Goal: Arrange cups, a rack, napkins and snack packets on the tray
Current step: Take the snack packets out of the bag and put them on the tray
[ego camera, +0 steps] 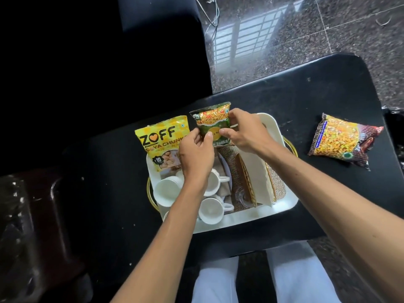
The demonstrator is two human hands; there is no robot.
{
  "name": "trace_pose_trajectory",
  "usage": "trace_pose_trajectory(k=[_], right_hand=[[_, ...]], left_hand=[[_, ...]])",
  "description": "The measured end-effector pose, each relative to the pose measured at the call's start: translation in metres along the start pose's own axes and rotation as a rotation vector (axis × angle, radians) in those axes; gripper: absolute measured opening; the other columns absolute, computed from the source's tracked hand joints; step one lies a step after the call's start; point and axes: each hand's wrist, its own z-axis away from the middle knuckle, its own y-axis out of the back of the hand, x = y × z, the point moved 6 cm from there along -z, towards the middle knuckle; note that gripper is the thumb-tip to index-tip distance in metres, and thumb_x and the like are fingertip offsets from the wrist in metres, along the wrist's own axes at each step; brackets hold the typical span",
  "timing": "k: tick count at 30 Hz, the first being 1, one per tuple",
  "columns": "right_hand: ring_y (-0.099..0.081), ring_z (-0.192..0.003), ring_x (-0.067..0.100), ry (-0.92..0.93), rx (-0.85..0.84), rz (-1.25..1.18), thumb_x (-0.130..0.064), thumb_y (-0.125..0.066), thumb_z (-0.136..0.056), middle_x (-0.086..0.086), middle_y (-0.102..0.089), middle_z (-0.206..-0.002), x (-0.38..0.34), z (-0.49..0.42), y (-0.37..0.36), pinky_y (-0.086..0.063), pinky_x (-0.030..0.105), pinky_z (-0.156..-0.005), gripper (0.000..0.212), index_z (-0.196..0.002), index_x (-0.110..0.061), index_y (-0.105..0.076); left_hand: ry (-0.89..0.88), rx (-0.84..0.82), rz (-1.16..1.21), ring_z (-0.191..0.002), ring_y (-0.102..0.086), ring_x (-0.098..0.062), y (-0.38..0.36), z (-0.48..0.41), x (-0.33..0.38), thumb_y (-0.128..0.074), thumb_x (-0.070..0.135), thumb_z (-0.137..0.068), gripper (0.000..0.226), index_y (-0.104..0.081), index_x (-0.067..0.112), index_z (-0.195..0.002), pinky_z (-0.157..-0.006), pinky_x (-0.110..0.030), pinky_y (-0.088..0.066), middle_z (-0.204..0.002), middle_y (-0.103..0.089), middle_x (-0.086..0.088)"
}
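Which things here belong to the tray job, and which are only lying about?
Job: tray, cups, rack, napkins, yellow packet, green packet held by left hand and right hand, loose packet on the table.
Lying about: cable on the floor, brown object at left.

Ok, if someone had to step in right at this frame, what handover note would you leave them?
Hands: the left hand pinches the left edge of the green packet, and the right hand pinches its right edge. The packet is upright over the far end of the tray, beside the yellow ZOFF packet.
Done: cups sit in the tray's left half. The rack with napkins sits in the right half. The ZOFF packet stands at the far left corner.
Left: seat the green packet, then fetch the third packet lying on the table right of the tray.
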Motion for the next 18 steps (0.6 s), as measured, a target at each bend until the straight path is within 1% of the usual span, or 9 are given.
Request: trace_pose_trajectory(k=[2, 4, 5, 7, 9, 11, 13, 14, 18], right_hand=[[-0.056, -0.088, 0.013, 0.005, -0.002, 0.016, -0.032, -0.072, -0.089, 0.002, -0.068, -0.116, 0.0, -0.003, -0.002, -0.034, 0.014, -0.059, 0.042, -0.124, -0.013, -0.058], [-0.057, -0.089, 0.015, 0.005, -0.012, 0.03, -0.033, -0.072, -0.089, 0.004, -0.068, -0.117, 0.001, -0.006, -0.004, -0.039, 0.02, -0.064, 0.045, -0.126, -0.012, -0.057], [-0.057, -0.089, 0.015, 0.011, -0.021, 0.034, -0.033, -0.072, -0.089, 0.005, -0.068, -0.117, 0.001, -0.006, -0.005, -0.04, 0.02, -0.064, 0.046, -0.127, -0.012, -0.056], [-0.058, -0.09, 0.014, 0.027, -0.05, 0.038, -0.032, -0.072, -0.09, 0.005, -0.067, -0.12, -0.001, -0.004, -0.003, -0.039, 0.016, -0.062, 0.049, -0.131, -0.011, -0.054], [-0.064, -0.096, 0.016, 0.033, -0.057, 0.022, -0.033, -0.072, -0.089, 0.005, -0.067, -0.123, -0.003, 0.002, 0.007, -0.048, 0.019, -0.07, 0.055, -0.135, -0.011, -0.052], [-0.068, -0.097, 0.012, 0.026, 0.054, -0.063, -0.034, -0.073, -0.088, 0.001, -0.069, -0.119, 0.001, 0.014, 0.031, -0.052, 0.022, -0.082, 0.052, -0.133, -0.013, -0.056], [-0.067, -0.089, -0.002, -0.001, 0.26, -0.26, -0.03, -0.071, -0.089, -0.007, -0.072, -0.106, 0.013, 0.037, 0.063, -0.05, 0.01, -0.08, 0.037, -0.123, -0.015, -0.064], [-0.066, -0.087, -0.005, -0.035, 0.356, -0.366, -0.027, -0.069, -0.09, -0.012, -0.071, -0.1, 0.025, 0.052, 0.077, -0.048, 0.006, -0.077, 0.03, -0.117, -0.017, -0.067], [-0.07, -0.089, 0.007, -0.405, 0.556, -0.875, -0.021, -0.068, -0.09, -0.005, -0.072, -0.096, 0.1, 0.118, 0.095, -0.056, 0.021, -0.076, 0.017, -0.107, -0.023, -0.068]], left_hand=[[0.008, 0.021, 0.003, -0.076, -0.057, 0.031, 0.002, 0.0, -0.001, -0.062, 0.009, -0.098, 0.021, -0.071, 0.024, -0.11, -0.075, -0.003, -0.047, -0.092, -0.064, 0.029], [0.033, 0.043, -0.018, -0.097, -0.056, 0.019, 0.004, 0.0, 0.0, -0.063, 0.012, -0.099, 0.038, -0.061, 0.007, -0.136, -0.073, 0.004, -0.044, -0.122, -0.07, 0.011], [0.046, 0.056, -0.03, -0.107, -0.054, 0.009, 0.004, 0.0, 0.001, -0.064, 0.013, -0.099, 0.047, -0.053, 0.004, -0.143, -0.074, 0.007, -0.04, -0.135, -0.066, 0.0], [0.046, 0.094, -0.05, -0.116, -0.056, 0.0, 0.006, 0.003, 0.003, -0.064, 0.014, -0.099, 0.05, -0.049, 0.004, -0.146, -0.078, 0.004, -0.04, -0.144, -0.061, -0.008], [0.052, 0.136, -0.087, -0.121, -0.059, -0.004, 0.008, 0.012, 0.007, -0.065, 0.017, -0.099, 0.05, -0.051, 0.006, -0.145, -0.08, 0.003, -0.041, -0.144, -0.061, -0.009], [0.027, 0.194, -0.121, -0.109, -0.059, 0.009, 0.009, 0.024, 0.014, -0.065, 0.019, -0.098, 0.049, -0.053, 0.006, -0.144, -0.066, 0.01, -0.037, -0.144, -0.062, -0.007], [-0.044, 0.228, -0.135, -0.086, -0.054, 0.028, 0.005, 0.039, 0.027, -0.064, 0.018, -0.098, 0.046, -0.056, 0.007, -0.142, -0.063, 0.013, -0.034, -0.139, -0.064, -0.005], [-0.095, 0.222, -0.135, -0.083, -0.054, 0.03, -0.001, 0.046, 0.035, -0.064, 0.017, -0.098, 0.044, -0.057, 0.009, -0.141, -0.066, 0.012, -0.035, -0.135, -0.067, -0.003], [-0.374, 0.03, -0.229, -0.099, -0.066, 0.005, -0.063, 0.069, 0.086, -0.063, 0.014, -0.098, 0.035, -0.065, 0.014, -0.133, -0.084, 0.0, -0.048, -0.118, -0.071, 0.006]])
